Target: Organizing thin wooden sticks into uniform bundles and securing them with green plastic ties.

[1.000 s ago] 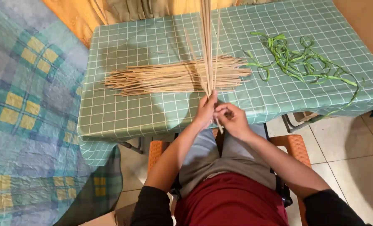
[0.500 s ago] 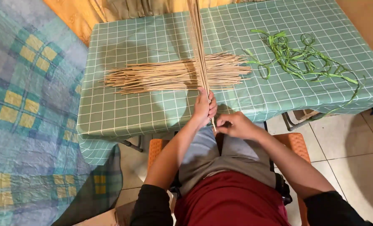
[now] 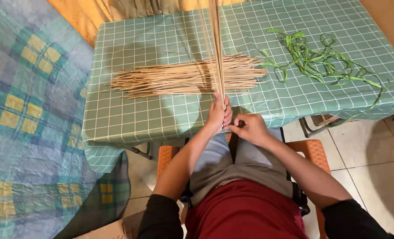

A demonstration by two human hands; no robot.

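The left hand (image 3: pixel 218 114) is clenched around the lower end of a thin bunch (image 3: pixel 215 48) of pale, straight sticks, which rises upright from the surface's (image 3: pixel 130 119) near edge and runs out of the top of the view. The right hand (image 3: pixel 249 128) sits just beside it, fingers pinched at the bunch's base. Behind lies a flat pile (image 3: pixel 183 79) of like sticks; green strips (image 3: pixel 321 64) lie to the right.
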